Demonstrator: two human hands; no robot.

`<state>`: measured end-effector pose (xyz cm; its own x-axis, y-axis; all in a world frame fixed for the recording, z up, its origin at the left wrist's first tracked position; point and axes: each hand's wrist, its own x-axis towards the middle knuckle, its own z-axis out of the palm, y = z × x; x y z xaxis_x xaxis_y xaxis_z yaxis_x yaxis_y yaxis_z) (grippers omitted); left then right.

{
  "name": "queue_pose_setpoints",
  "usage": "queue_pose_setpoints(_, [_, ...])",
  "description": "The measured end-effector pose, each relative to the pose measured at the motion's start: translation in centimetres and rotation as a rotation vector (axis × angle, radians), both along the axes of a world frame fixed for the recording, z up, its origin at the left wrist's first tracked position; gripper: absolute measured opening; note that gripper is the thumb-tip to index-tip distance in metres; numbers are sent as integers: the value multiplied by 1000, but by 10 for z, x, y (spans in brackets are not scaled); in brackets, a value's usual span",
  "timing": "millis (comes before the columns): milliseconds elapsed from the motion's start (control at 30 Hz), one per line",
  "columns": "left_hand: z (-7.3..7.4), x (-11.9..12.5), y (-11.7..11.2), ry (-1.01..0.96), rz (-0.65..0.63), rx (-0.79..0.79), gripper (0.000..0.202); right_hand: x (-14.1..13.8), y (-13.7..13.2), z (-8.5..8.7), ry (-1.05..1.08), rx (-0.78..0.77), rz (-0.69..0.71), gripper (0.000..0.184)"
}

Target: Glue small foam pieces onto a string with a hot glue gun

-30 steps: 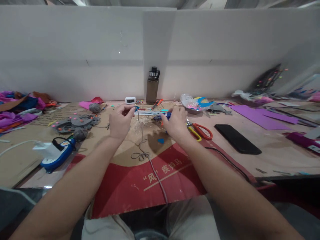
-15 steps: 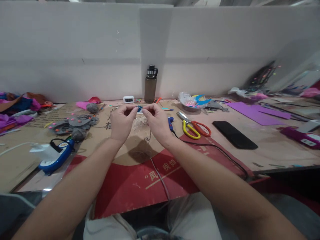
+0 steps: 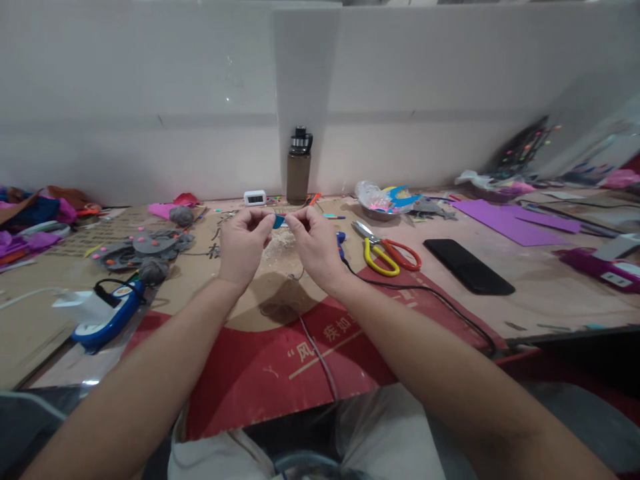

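Observation:
My left hand (image 3: 243, 245) and my right hand (image 3: 314, 244) are raised close together over the middle of the table. Both pinch a small blue piece (image 3: 278, 221) between thumbs and fingertips. A grey cord (image 3: 314, 353) trails from below the hands across the red and brown cardboard sheet (image 3: 280, 373) toward me. A blue glue gun (image 3: 341, 244) lies just right of my right hand, its black cable (image 3: 425, 293) running off to the right.
Yellow and red scissors (image 3: 385, 254) and a black phone (image 3: 468, 267) lie to the right. A brown bottle (image 3: 298, 168) and a small white clock (image 3: 255, 197) stand by the wall. Grey felt pieces (image 3: 145, 245) and a blue and white device (image 3: 103, 315) are on the left. Purple sheets (image 3: 510, 220) sit far right.
My right hand let go of the glue gun, which now lies on the table, and came left to join my left hand on the small blue piece. Both hands lifted slightly.

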<state>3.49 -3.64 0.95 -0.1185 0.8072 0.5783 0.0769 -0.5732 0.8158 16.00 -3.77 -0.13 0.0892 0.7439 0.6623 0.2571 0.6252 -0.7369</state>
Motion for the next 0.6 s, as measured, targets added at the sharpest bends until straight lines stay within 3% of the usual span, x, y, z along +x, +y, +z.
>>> queue_pose_setpoints(600, [1,3,-4,-185,-208,-79,5,-1,-3,2,35,-13,-21,22])
